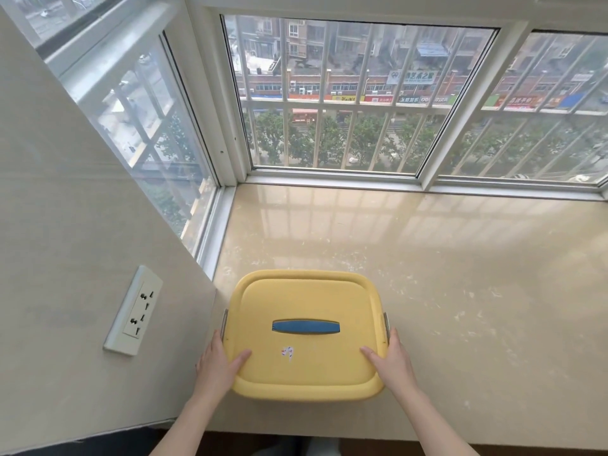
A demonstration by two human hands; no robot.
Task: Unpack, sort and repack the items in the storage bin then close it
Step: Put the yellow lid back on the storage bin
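Observation:
A yellow storage bin [306,301] stands on the beige window ledge [460,274] near its front edge, its lid on. A blue handle [306,326] lies flat in the middle of the lid, and a small sticker [288,352] sits below it. My left hand [218,360] grips the bin's left edge, thumb on top of the lid and fingers down the side by a grey latch [224,324]. My right hand [390,357] holds the right edge the same way, just below the right latch [386,324]. The bin's contents are hidden.
A wall [65,258] with a white power socket [133,311] rises close on the bin's left. Barred windows [345,110] close off the back and left of the ledge. The ledge stretches wide to the right of the bin.

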